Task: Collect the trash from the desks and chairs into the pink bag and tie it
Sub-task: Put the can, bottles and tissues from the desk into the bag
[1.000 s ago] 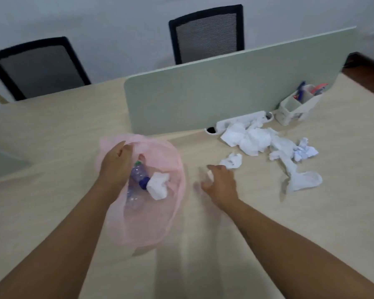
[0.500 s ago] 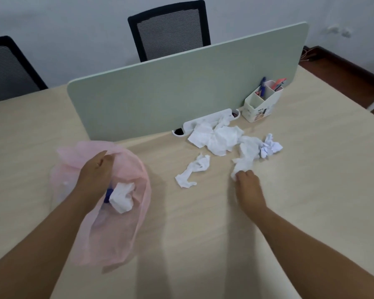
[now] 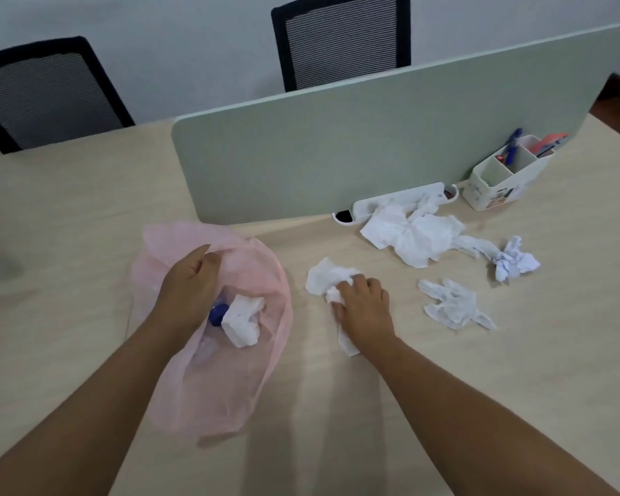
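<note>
The thin pink bag lies open on the desk at the left. My left hand grips its upper rim and holds the mouth open. Inside it I see a crumpled white tissue and a plastic bottle with a blue cap. My right hand is closed on a crumpled white tissue just right of the bag; part of it sticks out under my palm. More white tissues lie to the right: a large spread one, a twisted one and a small ball of paper.
A pale green divider panel stands across the desk behind the trash. A white power strip lies at its foot, and a white pen holder with pens stands at the right. Two black mesh chairs are beyond the desk.
My right hand has pulled back left from the tissue pile and now clutches a tissue close to the bag. My left hand keeps hold of the bag rim.
</note>
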`<state>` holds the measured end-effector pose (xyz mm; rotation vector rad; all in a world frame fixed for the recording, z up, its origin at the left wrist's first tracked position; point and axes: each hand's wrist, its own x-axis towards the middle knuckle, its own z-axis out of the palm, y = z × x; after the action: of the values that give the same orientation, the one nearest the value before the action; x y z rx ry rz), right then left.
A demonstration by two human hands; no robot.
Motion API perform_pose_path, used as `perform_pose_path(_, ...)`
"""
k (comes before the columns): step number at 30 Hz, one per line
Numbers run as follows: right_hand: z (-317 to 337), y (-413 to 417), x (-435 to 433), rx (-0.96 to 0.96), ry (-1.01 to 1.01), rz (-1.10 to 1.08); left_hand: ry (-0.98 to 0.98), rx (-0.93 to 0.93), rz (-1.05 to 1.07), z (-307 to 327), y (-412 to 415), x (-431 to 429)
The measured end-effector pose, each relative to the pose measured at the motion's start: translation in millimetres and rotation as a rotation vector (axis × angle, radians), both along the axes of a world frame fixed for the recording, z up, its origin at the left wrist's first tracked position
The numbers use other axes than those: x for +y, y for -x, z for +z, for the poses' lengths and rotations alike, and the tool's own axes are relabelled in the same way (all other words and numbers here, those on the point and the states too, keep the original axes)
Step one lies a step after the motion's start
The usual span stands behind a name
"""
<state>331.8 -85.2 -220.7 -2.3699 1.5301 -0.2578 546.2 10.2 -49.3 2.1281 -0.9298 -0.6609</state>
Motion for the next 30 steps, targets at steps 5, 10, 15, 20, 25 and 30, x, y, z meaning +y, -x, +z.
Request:
perform_pose_path(5, 12.1, -3.7, 30.6, -0.412, -0.245, 0.103, 0.029, 0.069, 0.028, -1.3, -2.6, -0.9)
perform_pose_path(10, 83.5, -80.1, 51.4, -0.534, -0.455, 0.358, 0.082, 0.084, 0.054, 14.0, -4.8, -0.8)
perform_pose_path(15, 118.5, -147.9, 69.0, -0.429, -0.614, 0.474, 0.148, 0.03, 0.059, 34.4, -14.8, 7.2)
perform_pose_path(20, 102.0, -95.4, 58.7, -0.526, -0.619, 0.378, 0.161, -0.007, 0.049, 43.4, -29.1, 19.3)
perform_pose_path(25, 56.8, 23.6, 14.0, -0.177, -0.211, -0.031, 0.131, 0.006, -0.004, 26.1, -10.6, 14.7)
perform_pose_path(30, 28.5, 119.7, -9.2, 0.33, -0.209, -0.33, 0.112, 0.01, -0.062, 14.1, 8.9, 3.4)
